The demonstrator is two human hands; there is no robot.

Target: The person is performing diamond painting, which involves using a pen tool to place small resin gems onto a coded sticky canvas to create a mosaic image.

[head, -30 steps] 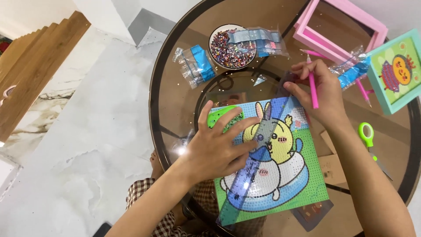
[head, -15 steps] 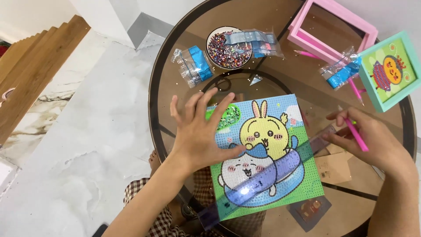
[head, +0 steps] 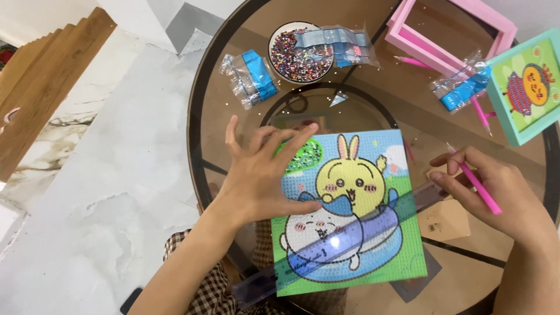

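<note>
glass table [head: 373, 99], left hand [head: 262, 175] on canvas [head: 361, 221], ruler [head: 326, 245] across

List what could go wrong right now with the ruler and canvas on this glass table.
1. The clear ruler lies slanted across the diamond-painting canvas, its lower end past the glass table's rim; it may tip off.
2. The right hand grips both the ruler's end and a pink pen; the tip may scratch the canvas.
3. The left hand covers the green bead tray; a nudge may scatter beads.
</note>
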